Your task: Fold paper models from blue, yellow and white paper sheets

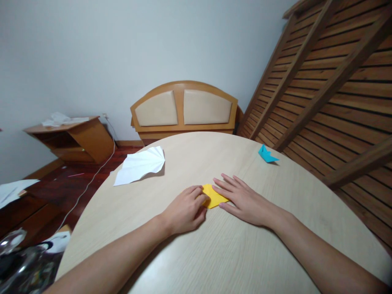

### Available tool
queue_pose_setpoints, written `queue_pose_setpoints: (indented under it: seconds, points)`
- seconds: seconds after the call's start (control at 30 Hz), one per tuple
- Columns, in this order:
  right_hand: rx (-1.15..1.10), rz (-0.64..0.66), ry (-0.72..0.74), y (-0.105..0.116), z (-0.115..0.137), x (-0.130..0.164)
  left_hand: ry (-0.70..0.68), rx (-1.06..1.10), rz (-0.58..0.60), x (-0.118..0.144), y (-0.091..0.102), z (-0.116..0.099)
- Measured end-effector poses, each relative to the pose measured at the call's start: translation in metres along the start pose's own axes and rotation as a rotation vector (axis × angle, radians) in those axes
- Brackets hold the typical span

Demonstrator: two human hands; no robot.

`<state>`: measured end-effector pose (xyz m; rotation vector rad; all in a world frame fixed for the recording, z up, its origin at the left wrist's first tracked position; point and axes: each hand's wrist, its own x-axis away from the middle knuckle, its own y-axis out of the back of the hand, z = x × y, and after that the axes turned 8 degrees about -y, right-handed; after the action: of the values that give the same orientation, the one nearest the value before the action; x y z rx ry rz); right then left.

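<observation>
A folded piece of yellow paper [213, 197] lies flat on the round wooden table [196, 261], between my two hands. On its left side, my left hand [188, 209] has its fingers curled together over the paper's edge, covering that end. My right hand [243, 200] rests flat with fingers spread, and its fingertips touch the right part of the yellow paper. Farther off to the right sits a small blue folded paper boat [267, 154]. A white pleated sheet of paper [142, 164] spreads across the table's left side.
Behind the table stands a wooden headboard with cream panels [208, 107]. Wooden slats [337, 90] lean along the right side. At the left are a low wooden cabinet [101, 143] with papers on top and a white cable [88, 192] on the dark red floor.
</observation>
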<state>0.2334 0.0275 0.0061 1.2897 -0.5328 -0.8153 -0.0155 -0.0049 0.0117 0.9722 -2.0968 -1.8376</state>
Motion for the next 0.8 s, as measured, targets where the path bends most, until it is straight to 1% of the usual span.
queue_pose_setpoints:
  seconds: [0.07, 0.17, 0.27, 0.43, 0.53, 0.67, 0.8]
  points:
    - [0.027, -0.047, 0.052, 0.001, -0.002, -0.002, 0.015, 0.013, -0.005, 0.001, -0.001, 0.003]
    - [0.035, -0.085, 0.112, 0.001, 0.001, -0.004, 0.046, 0.01, -0.013, 0.002, -0.005, 0.006]
    - [0.035, -0.087, 0.095, 0.001, 0.0, -0.004, 0.051, 0.008, -0.043, 0.003, -0.009, 0.012]
    - [0.032, -0.019, 0.036, 0.004, -0.015, -0.001, 0.014, 0.008, -0.067, 0.004, -0.013, 0.019]
    - [0.047, -0.046, 0.038, 0.009, -0.02, 0.0, 0.009, 0.016, -0.065, 0.004, -0.013, 0.02]
    - [0.018, -0.132, 0.123, 0.013, -0.009, -0.002, 0.015, 0.028, -0.067, 0.004, -0.012, 0.019]
    - [-0.067, -0.143, 0.18, 0.004, 0.006, -0.005, 0.024, 0.015, -0.071, 0.003, -0.012, 0.019]
